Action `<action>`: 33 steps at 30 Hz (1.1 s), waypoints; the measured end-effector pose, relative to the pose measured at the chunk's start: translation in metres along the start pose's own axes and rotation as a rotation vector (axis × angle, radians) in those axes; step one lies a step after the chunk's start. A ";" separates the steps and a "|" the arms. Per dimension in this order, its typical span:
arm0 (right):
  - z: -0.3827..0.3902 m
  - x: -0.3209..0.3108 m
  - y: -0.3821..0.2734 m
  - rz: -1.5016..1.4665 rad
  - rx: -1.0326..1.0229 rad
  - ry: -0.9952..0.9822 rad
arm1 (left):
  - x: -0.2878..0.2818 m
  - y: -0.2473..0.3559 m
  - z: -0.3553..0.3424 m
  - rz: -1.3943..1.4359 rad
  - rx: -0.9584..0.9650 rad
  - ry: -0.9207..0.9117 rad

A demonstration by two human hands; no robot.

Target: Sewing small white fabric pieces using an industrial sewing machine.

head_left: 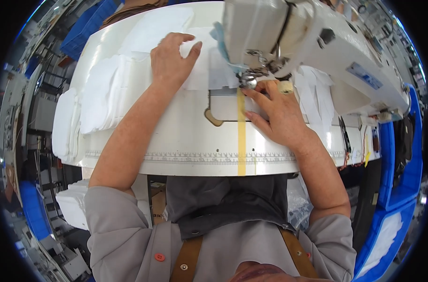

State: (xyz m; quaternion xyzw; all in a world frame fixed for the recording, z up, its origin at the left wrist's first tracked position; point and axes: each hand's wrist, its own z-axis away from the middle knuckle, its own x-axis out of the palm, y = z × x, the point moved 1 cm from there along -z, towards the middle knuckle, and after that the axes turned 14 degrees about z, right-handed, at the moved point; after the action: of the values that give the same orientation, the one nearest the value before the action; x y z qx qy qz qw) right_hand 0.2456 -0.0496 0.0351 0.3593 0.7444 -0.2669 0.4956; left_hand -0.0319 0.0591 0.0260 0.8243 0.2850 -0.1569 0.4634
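A white sewing machine (270,28) stands over the table, its presser foot (247,81) down by a thin white fabric piece (204,70). My left hand (172,58) is above that piece's left side, thumb and forefinger apart with nothing between them. Close to the presser foot is my right hand (282,113), its forefinger reaching toward the foot and its thumb lower, spread away. A yellow wrap (285,87) circles one of its fingers. Running from the foot to the table's front edge is a yellow tape strip (241,145). Whether the right fingertips touch the fabric is hard to tell.
Stacks of white fabric pieces (101,96) lie on the left, with another white piece (160,28) behind. More white cloth (315,94) lies right of the machine. Small dark tweezers (344,134) are near the right edge. Blue bins (388,230) stand beyond it.
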 end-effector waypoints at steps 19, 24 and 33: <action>-0.003 -0.012 -0.005 0.010 0.034 -0.072 | 0.004 -0.004 -0.052 -0.188 -0.296 -0.411; -0.003 -0.010 -0.004 0.003 0.056 -0.070 | -0.040 -0.043 -0.122 0.029 -0.169 -0.136; -0.009 -0.013 -0.007 -0.013 0.022 -0.057 | -0.070 -0.113 -0.139 -0.472 -0.013 0.271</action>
State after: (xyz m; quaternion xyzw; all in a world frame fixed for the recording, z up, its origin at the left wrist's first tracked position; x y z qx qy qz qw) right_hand 0.2385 -0.0502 0.0506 0.3519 0.7293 -0.2885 0.5109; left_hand -0.1575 0.2011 0.0587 0.7454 0.5297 -0.1472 0.3769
